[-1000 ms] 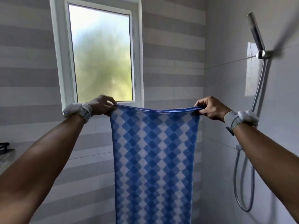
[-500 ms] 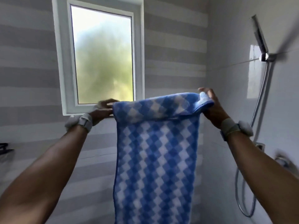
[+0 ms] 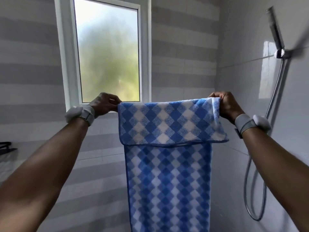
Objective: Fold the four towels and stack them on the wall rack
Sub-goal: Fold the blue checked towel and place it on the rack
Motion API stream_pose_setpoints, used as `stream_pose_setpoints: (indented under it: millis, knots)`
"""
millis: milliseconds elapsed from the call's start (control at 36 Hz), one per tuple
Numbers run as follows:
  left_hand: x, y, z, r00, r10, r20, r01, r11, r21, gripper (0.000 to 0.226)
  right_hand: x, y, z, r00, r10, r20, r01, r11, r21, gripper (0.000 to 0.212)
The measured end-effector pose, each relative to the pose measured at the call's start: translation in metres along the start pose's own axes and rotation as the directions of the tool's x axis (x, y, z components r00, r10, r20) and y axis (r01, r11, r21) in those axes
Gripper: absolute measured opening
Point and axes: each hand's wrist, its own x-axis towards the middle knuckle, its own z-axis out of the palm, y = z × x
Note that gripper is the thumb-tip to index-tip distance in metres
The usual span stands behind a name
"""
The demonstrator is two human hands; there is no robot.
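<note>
Against the grey-and-white striped tile wall, a blue-and-white diamond-checked terry towel hung lengthwise in mid-air. Its top part was folded over toward the viewer as a flap, whose bound edge lay across the hanging length. Behind it stood a white-framed frosted glass window. On the right wall a silver shower hose looped below a chrome shower handset in its bracket. The left hand pinched the towel's upper left corner at the fold, fingers curled. The right hand clamped the upper right corner likewise. Each wrist wore a grey band with a white pod. At the far left edge a dark metal rack showed only partly, its contents unreadable.
</note>
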Motion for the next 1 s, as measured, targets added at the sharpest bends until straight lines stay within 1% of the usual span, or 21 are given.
stream_pose_setpoints:
  millis: [83,139,250,306,361,389,417,444,472,500,528,583,611,639,694,722,778,833,861,944,1000]
  knots:
    - [0.0,-0.004,-0.001,1.0,-0.015,0.026,0.012,0.997,0.082,0.013,-0.006,0.004,-0.002,1.0,0.009,0.011,-0.008,0.996,-0.084,0.017]
    - [0.0,-0.008,-0.002,0.999,-0.021,0.028,0.016,0.987,0.162,0.013,-0.012,-0.004,-0.003,0.999,0.032,0.015,-0.03,0.996,-0.08,0.01]
    - [-0.001,-0.001,-0.001,0.999,-0.028,-0.029,0.032,0.991,0.134,0.009,-0.011,-0.016,-0.007,0.997,0.037,0.062,-0.036,0.999,-0.031,0.038]
    - [0.001,0.014,0.0,0.978,0.062,-0.2,-0.056,0.998,0.034,0.012,-0.008,-0.025,-0.013,0.999,-0.048,-0.024,0.05,0.997,0.059,0.043]
    - [0.004,0.025,-0.002,0.928,0.104,-0.356,-0.161,0.978,-0.133,0.019,-0.006,-0.036,-0.021,0.985,-0.105,-0.138,0.126,0.979,0.157,0.038]
    - [0.002,0.027,-0.004,0.942,0.101,-0.321,-0.169,0.967,-0.192,0.023,-0.009,-0.039,-0.023,0.985,-0.13,-0.113,0.149,0.973,0.175,0.031]
    - [-0.005,0.026,-0.002,0.977,0.077,-0.2,-0.118,0.973,-0.2,0.025,-0.013,-0.038,-0.022,0.989,-0.145,-0.033,0.149,0.972,0.183,0.031]
    - [-0.015,0.023,0.002,0.999,0.022,-0.041,-0.028,0.989,-0.148,0.026,-0.02,-0.033,-0.017,0.991,-0.118,0.059,0.106,0.979,0.177,0.041]
    - [-0.018,0.014,0.005,0.995,-0.056,0.077,0.06,0.997,-0.049,0.026,-0.021,-0.024,-0.007,0.991,-0.026,0.134,0.005,0.988,0.156,0.05]
    - [-0.023,0.005,0.01,0.981,-0.136,0.141,0.131,0.991,0.04,0.024,-0.025,-0.014,0.001,0.981,0.052,0.186,-0.081,0.985,0.153,0.049]
    - [-0.027,-0.002,0.014,0.972,-0.177,0.153,0.161,0.98,0.113,0.021,-0.031,-0.014,0.006,0.968,0.106,0.228,-0.14,0.98,0.139,0.046]
    - [-0.023,-0.009,0.013,0.988,-0.116,0.097,0.092,0.971,0.219,0.024,-0.035,-0.019,0.009,0.955,0.024,0.294,-0.051,0.995,0.085,0.023]
    - [-0.022,-0.009,0.011,0.994,-0.074,0.074,0.059,0.98,0.191,0.02,-0.032,-0.022,0.012,0.965,-0.049,0.257,0.019,0.993,0.118,0.019]
    - [-0.02,-0.008,0.008,0.999,-0.046,0.026,0.042,0.993,0.113,0.016,-0.03,-0.029,0.013,0.981,-0.046,0.187,0.009,0.981,0.191,0.025]
    - [-0.02,-0.003,-0.001,1.0,-0.012,-0.023,0.012,0.999,0.038,0.015,-0.029,-0.031,0.015,0.996,-0.051,0.075,0.027,0.957,0.288,0.02]
    - [-0.022,0.001,-0.005,1.0,-0.003,0.006,0.003,0.997,0.074,0.015,-0.027,-0.027,0.017,0.995,-0.07,0.065,0.049,0.959,0.279,0.016]
    - [-0.028,-0.002,-0.012,0.987,-0.072,0.142,0.045,0.981,0.189,0.009,-0.029,-0.019,0.023,0.974,-0.115,0.193,0.088,0.986,0.143,0.016]
    - [-0.032,-0.008,-0.017,0.977,-0.12,0.176,0.06,0.948,0.314,0.017,-0.035,-0.013,0.028,0.958,-0.091,0.271,0.072,0.994,0.077,0.024]
    - [-0.032,-0.011,-0.018,0.979,-0.127,0.157,0.066,0.936,0.347,0.023,-0.036,-0.012,0.029,0.962,-0.089,0.257,0.074,0.995,0.071,0.025]
    - [-0.037,-0.013,-0.016,0.982,-0.124,0.14,0.073,0.944,0.322,0.028,-0.036,-0.007,0.037,0.976,-0.104,0.192,0.079,0.988,0.136,0.028]
    - [-0.037,-0.013,-0.017,0.973,-0.155,0.171,0.101,0.953,0.284,0.025,-0.033,-0.007,0.038,0.975,-0.09,0.206,0.065,0.99,0.125,0.027]
